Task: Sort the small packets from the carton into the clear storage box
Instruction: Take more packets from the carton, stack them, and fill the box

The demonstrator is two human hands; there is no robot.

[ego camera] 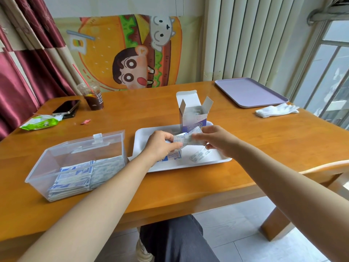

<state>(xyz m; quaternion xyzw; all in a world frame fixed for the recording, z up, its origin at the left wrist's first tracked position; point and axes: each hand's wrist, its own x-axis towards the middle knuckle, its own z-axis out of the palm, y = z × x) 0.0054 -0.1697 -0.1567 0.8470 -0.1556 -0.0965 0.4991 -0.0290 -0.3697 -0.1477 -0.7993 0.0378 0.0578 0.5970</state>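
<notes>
While the left hand [160, 146] curls its fingers round one end of a small bundle of packets [186, 138] and the right hand [217, 140] pinches the other end, the sorting looks to be partway done. The bundle is held just above the white tray [143, 137], which lies mid-table, nearer the near edge than the far one.

The clear storage box [37, 173] stands toward the table's near left corner, just beside the tray's left end, with its lid [105, 144] tipped up at the back. Two groups lie side by side inside it: blue-and-white packets [73, 178] on the left and grey-patterned packets [107, 167] on the right. They fill the lower part of the box, with room above, so a good share seems to be in place.

More is left. The carton [194, 118] stands upright at the tray's far edge with its flaps open, and packets show in its mouth; how many cannot be told. One loose packet [200, 154] lies on the tray below the right hand, and a blue-and-white piece [174, 156] lies partly hidden under the left hand. The bundle in hand probably has to be told apart by kind and laid on the matching group.

A lilac tray [251, 91] and white gloves [275, 110] sit toward the far right corner. A drink cup [93, 97] and a phone [66, 107] are toward the far left.
</notes>
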